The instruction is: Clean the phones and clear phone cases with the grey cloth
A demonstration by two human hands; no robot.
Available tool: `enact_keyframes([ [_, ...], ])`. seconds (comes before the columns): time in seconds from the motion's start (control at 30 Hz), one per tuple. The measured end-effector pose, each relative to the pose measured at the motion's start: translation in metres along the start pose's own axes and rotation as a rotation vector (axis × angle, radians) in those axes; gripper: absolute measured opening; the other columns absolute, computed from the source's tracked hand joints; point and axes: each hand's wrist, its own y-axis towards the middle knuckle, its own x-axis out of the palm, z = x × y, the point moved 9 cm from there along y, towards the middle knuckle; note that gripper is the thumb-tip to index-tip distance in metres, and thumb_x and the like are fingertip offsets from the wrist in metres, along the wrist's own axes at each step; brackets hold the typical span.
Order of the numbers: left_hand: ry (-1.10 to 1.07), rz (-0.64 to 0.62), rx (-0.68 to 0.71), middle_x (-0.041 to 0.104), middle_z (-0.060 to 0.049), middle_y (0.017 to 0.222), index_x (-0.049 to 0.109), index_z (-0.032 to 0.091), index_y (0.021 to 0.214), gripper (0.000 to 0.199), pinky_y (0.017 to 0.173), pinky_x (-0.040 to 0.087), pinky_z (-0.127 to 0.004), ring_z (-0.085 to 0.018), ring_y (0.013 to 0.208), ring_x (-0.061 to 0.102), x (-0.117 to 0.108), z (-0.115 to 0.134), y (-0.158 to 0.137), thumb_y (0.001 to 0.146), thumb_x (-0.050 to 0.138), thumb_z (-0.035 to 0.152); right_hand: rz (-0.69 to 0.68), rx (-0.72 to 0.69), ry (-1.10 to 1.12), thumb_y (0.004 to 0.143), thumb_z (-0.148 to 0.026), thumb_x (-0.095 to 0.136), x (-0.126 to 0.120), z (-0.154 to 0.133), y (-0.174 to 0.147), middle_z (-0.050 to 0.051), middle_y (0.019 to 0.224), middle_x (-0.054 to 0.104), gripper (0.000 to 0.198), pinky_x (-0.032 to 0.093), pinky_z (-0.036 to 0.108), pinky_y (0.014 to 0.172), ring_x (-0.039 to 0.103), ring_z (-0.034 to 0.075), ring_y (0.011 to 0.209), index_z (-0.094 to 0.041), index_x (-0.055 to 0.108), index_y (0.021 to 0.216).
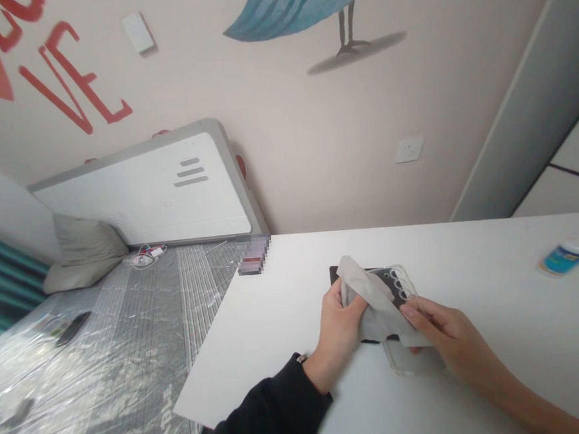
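While both arms reach over the white desk, the left hand has its grip closed on a soft grey cloth. Its thumb lies on top of the cloth. The right hand has its grip closed too, pinching the side of a clear case. Its thumb is pressed close to the edge of the cloth.

A dark, flat thing with three round rings, like the back of a phone, is between the two hands, near the right thumb. The cloth covers part of it. More dark edges peek out past the cloth, but it is hard to tell if they belong to the same thing. It is also hard to tell if the bundle touches the desk.

The left arm has a black sleeve, and the right forearm is bare. Far off to the right, a white bottle with a blue label is on the desk. A small, blurry box sits at the desk's far left corner. Beside the desk is a bed with a shiny plastic cover. A grey cushion leans by the white headboard. Big red letters are on the wall.
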Motion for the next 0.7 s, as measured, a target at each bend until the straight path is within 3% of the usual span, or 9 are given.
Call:
enact_keyframes([
  [0.2, 0.043, -0.144, -0.099, 0.073, -0.008, 0.086, 0.072, 0.011, 0.094, 0.048, 0.071, 0.048, -0.026, -0.016, 0.074, 0.061, 0.015, -0.017, -0.005, 0.066, 0.087, 0.047, 0.129, -0.069, -0.092, 0.088, -0.071, 0.050, -0.012, -0.007, -0.002, -0.001, 0.056, 0.046, 0.055, 0.037, 0.026, 0.048, 0.044, 0.016, 0.054, -0.022, 0.052, 0.062],
  [0.37, 0.140, -0.103, -0.058, 0.070, -0.005, 0.076, 0.071, 0.012, 0.080, 0.040, 0.068, 0.047, -0.026, -0.016, 0.071, 0.057, 0.009, -0.009, -0.003, 0.066, 0.086, 0.047, -0.043, -0.074, -0.049, 0.089, -0.071, 0.049, 0.005, -0.002, -0.001, -0.001, 0.058, 0.048, 0.055, 0.045, 0.027, 0.051, 0.048, 0.016, 0.055, -0.022, 0.051, 0.064],
  [0.47, 0.200, -0.083, -0.009, 0.066, -0.003, 0.071, 0.067, 0.014, 0.069, 0.042, 0.066, 0.045, -0.026, -0.015, 0.067, 0.054, 0.005, -0.002, -0.001, 0.074, 0.077, 0.055, -0.144, -0.026, 0.045, 0.087, -0.072, 0.050, 0.017, 0.005, -0.003, -0.001, 0.063, 0.048, 0.054, 0.052, 0.028, 0.050, 0.051, 0.017, 0.060, -0.022, 0.052, 0.067],
  [0.7, 0.212, -0.161, 0.048, 0.073, -0.009, 0.085, 0.071, 0.014, 0.078, 0.046, 0.076, 0.050, -0.029, -0.023, 0.087, 0.065, 0.011, 0.003, 0.000, 0.085, 0.064, 0.059, -0.115, -0.049, 0.005, 0.086, -0.068, 0.053, 0.015, -0.001, -0.003, -0.002, 0.060, 0.045, 0.049, 0.052, 0.029, 0.049, 0.052, 0.017, 0.054, -0.023, 0.051, 0.067],
])
